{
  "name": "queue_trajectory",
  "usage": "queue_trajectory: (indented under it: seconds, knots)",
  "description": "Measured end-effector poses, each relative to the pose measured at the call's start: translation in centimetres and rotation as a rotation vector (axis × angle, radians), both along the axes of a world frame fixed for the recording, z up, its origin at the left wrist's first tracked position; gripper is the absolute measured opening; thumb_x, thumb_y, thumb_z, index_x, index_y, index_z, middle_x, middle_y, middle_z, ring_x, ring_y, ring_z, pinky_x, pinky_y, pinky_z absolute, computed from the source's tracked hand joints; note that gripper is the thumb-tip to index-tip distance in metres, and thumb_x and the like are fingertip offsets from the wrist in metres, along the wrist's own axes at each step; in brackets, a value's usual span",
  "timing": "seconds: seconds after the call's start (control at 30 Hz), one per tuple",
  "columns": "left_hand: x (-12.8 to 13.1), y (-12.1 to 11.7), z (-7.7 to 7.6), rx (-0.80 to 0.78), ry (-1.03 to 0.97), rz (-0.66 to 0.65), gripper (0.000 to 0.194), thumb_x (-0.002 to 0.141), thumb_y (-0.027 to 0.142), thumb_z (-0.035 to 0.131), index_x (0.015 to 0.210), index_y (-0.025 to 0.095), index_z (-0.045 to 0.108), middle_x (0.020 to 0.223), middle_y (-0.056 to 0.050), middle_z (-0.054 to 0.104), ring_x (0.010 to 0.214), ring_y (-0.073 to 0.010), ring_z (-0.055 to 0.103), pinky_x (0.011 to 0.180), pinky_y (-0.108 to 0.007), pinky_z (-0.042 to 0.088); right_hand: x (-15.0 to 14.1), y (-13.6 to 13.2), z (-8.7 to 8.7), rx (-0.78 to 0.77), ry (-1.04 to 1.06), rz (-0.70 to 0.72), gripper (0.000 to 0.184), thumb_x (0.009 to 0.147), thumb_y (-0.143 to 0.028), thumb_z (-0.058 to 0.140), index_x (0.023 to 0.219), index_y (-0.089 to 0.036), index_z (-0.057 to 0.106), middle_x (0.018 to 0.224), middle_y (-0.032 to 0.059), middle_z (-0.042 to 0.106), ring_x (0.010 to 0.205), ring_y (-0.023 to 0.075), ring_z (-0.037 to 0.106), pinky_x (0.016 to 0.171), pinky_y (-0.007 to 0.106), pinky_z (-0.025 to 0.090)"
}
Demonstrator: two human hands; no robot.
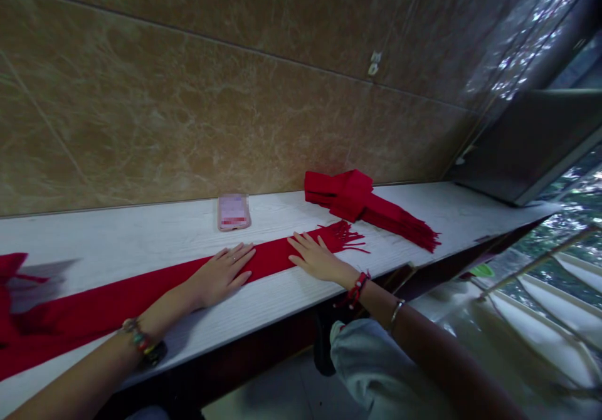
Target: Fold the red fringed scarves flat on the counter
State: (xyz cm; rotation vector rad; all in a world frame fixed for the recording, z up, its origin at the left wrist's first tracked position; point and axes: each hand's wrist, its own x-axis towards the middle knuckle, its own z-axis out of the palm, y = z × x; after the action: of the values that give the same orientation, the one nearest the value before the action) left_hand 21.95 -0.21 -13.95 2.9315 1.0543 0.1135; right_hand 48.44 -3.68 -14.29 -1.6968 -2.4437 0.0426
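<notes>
A long red scarf (162,291) lies stretched flat along a white tabletop, its fringed end at the right. My left hand (226,274) rests flat on it near the middle, fingers extended. Closer to the fringe, my right hand (318,258) presses flat on the same scarf with its fingers spread. The scarf's other end runs out of view at the left, where part of it is bunched up. Beyond my right hand, a second red scarf (350,194) lies folded and wrapped, its fringe pointing right.
The white tabletop (277,307) runs along a brown marble-patterned wall (188,113). A phone (234,212) lies near the wall, beyond my hands. A dark grey box-like object (522,144) stands at the table's right end. My knee (371,357) is below the front edge.
</notes>
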Motion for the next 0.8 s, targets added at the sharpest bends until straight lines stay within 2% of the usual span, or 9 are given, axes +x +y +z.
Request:
queue_trajectory:
  seconds: [0.1, 0.27, 0.37, 0.47, 0.6, 0.7, 0.8]
  knots:
    - [-1.4, 0.0, 0.3, 0.0, 0.006, -0.013, 0.054, 0.09, 0.044, 0.021, 0.137, 0.019, 0.027, 0.142, -0.007, 0.026, 0.131, -0.022, 0.023, 0.104, -0.042, 0.023, 3.1, -0.5, -0.3, -0.004, -0.06, -0.16, 0.056, 0.09, -0.05, 0.026, 0.137, -0.019, 0.028, 0.143, 0.0137, 0.024, 0.129, 0.038, 0.018, 0.094, 0.063, 0.024]
    - [-3.6, 0.2, 0.7, -0.02, 0.031, -0.06, 0.052, 0.09, 0.043, 0.023, 0.138, 0.023, 0.024, 0.142, -0.003, 0.025, 0.131, -0.0208, 0.023, 0.106, -0.041, 0.02, 7.7, -1.3, -0.6, 0.006, -0.171, -0.356, 0.054, 0.089, -0.046, 0.033, 0.134, -0.015, 0.035, 0.138, 0.0208, 0.032, 0.124, 0.0385, 0.031, 0.092, 0.06, 0.03]
    - [-4.9, 0.6, 0.8, -0.035, 0.049, -0.058, 0.051, 0.09, 0.042, 0.023, 0.138, 0.024, 0.025, 0.142, -0.002, 0.025, 0.13, -0.0207, 0.024, 0.106, -0.04, 0.02, 9.2, -1.6, 0.2, 0.079, -0.159, -0.291, 0.046, 0.087, -0.037, 0.041, 0.126, -0.014, 0.045, 0.132, 0.0193, 0.042, 0.122, 0.0318, 0.036, 0.094, 0.051, 0.034]
    - [-5.0, 1.0, 1.1, -0.037, 0.043, -0.063, 0.051, 0.09, 0.044, 0.024, 0.137, 0.025, 0.028, 0.142, -0.002, 0.027, 0.13, -0.0217, 0.025, 0.105, -0.041, 0.022, 9.6, -1.7, 1.7, 0.195, -0.108, -0.116, 0.037, 0.085, -0.024, 0.045, 0.119, -0.011, 0.052, 0.126, 0.0165, 0.049, 0.118, 0.0244, 0.043, 0.097, 0.041, 0.036]
    - [-2.2, 1.0, 2.0, -0.02, 0.032, -0.115, 0.053, 0.089, 0.047, 0.026, 0.136, 0.024, 0.03, 0.142, -0.005, 0.027, 0.129, -0.0242, 0.027, 0.103, -0.042, 0.025, 8.8, -2.2, 3.0, 0.145, -0.167, 0.075, 0.031, 0.082, -0.012, 0.045, 0.109, -0.014, 0.059, 0.113, 0.0101, 0.06, 0.105, 0.0197, 0.054, 0.092, 0.034, 0.041]
    - [1.4, 0.3, 2.7, 0.038, 0.016, -0.199, 0.052, 0.088, 0.047, 0.034, 0.133, 0.021, 0.036, 0.139, -0.008, 0.035, 0.123, -0.0231, 0.037, 0.101, -0.037, 0.03, 8.3, -2.5, 2.7, 0.1, -0.26, 0.064, 0.028, 0.082, -0.009, 0.045, 0.104, -0.014, 0.062, 0.107, 0.0097, 0.063, 0.098, 0.0192, 0.057, 0.086, 0.031, 0.044]
    - [4.4, -0.4, 2.8, 0.092, 0.018, -0.238, 0.04, 0.088, 0.036, 0.039, 0.123, 0.02, 0.049, 0.124, -0.009, 0.051, 0.109, -0.0209, 0.05, 0.093, -0.033, 0.039, 8.5, -2.6, 1.9, 0.152, -0.317, 0.047, 0.027, 0.083, -0.008, 0.045, 0.103, -0.014, 0.062, 0.105, 0.0104, 0.063, 0.095, 0.0189, 0.058, 0.083, 0.03, 0.044]
